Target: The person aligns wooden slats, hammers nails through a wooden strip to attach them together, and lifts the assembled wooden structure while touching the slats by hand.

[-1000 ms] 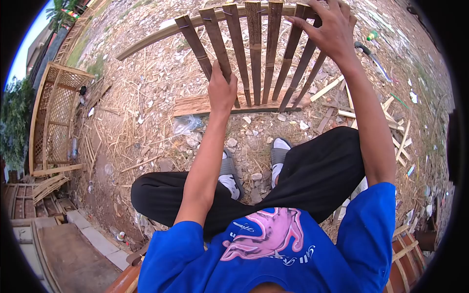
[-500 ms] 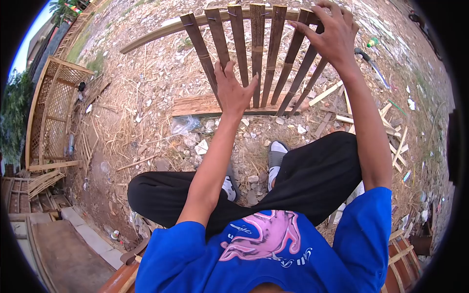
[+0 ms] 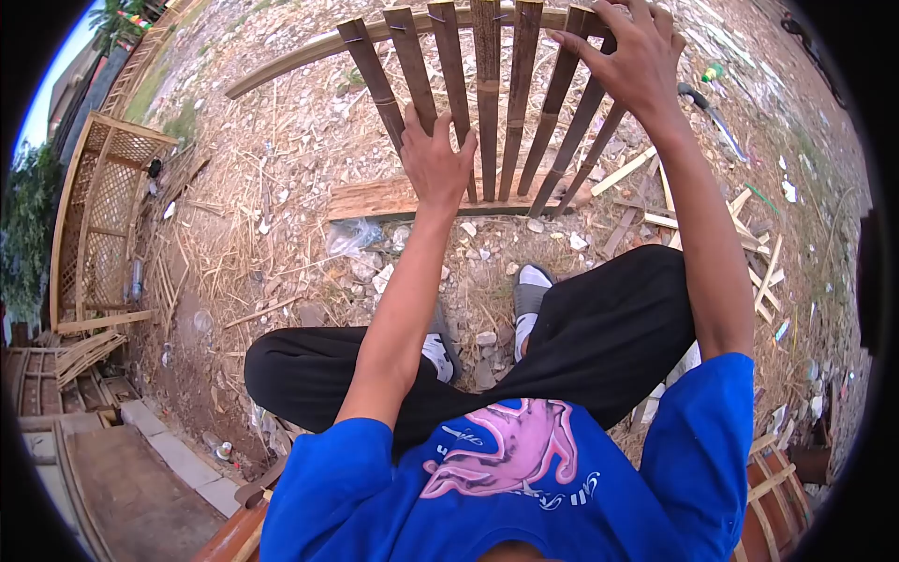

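Observation:
Several dark wooden slats [image 3: 487, 103] fan out in front of me, joined near their tops to a long pale crosspiece [image 3: 309, 67]. Their lower ends come down at a rough wooden plank [image 3: 370, 199] on the ground. My left hand [image 3: 436, 164] is curled over the slats on the left, about halfway down, with its thumb beside the third one. At the upper right, my right hand [image 3: 641, 70] grips the top of a slat by the crosspiece, thumb on the near side. Its other fingertips reach over the top edge.
Loose wood strips [image 3: 763, 253] lie in a pile on the right, near a dark-handled tool [image 3: 712, 117]. A lattice panel [image 3: 103, 220] stands at the left. Clear plastic [image 3: 354, 237] lies by the plank. Straw and stones cover the ground.
My left hand has shifted slightly left and up along the slats. The slats sit a little higher and further left in view, my right hand staying at their top.

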### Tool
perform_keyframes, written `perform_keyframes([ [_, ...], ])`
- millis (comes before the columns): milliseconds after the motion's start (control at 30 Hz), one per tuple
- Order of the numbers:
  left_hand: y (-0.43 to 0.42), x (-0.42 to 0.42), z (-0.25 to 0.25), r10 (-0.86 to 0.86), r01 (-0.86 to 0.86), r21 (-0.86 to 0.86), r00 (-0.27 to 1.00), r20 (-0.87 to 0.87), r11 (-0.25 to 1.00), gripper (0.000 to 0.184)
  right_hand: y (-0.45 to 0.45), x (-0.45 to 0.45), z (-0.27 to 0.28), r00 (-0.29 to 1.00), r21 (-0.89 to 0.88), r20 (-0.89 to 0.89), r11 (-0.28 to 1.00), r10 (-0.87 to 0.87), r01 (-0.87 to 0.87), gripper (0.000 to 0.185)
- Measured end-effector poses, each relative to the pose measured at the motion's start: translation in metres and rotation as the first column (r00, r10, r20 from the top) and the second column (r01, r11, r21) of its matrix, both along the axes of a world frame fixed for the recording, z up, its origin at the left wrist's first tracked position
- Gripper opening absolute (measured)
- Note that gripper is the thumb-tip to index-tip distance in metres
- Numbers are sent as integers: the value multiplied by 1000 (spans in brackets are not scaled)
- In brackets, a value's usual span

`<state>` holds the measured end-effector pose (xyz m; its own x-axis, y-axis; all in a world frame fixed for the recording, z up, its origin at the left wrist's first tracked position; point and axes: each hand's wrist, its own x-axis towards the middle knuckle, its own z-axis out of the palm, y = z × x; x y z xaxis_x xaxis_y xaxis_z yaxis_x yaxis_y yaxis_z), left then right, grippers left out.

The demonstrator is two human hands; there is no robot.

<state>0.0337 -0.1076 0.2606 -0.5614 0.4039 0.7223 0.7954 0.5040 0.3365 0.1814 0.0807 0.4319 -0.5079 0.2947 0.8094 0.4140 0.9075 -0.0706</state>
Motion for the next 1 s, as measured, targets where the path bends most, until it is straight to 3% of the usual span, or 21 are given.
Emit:
perform_keyframes([
  [367,1,-3,-4,-47,45,57,998,36,997,37,-2,0,2,1000,-26,14,1000,17,-17,44],
  [567,-1,1,-4,-27,25,29,998,59,999,51,-3,0,4,999,-40,28,999,15,-14,43],
  [667,-2,9,-11,-78,73,157,997,24,985,57,-1,0,3,999,-44,26,999,28,-27,42],
  [767,-2,25,-17,-6,25,182,995,-104,983,55,-1,1,2,999,-44,28,999,29,-28,42],
  [867,0,52,-29,-234,229,46,951,202,972,61,-3,-2,1,1000,-24,7,1000,18,-18,42],
  [1000,20,80,-29,-289,259,130,829,479,957,72,-2,0,1,1000,-11,7,1000,26,-26,43],
])
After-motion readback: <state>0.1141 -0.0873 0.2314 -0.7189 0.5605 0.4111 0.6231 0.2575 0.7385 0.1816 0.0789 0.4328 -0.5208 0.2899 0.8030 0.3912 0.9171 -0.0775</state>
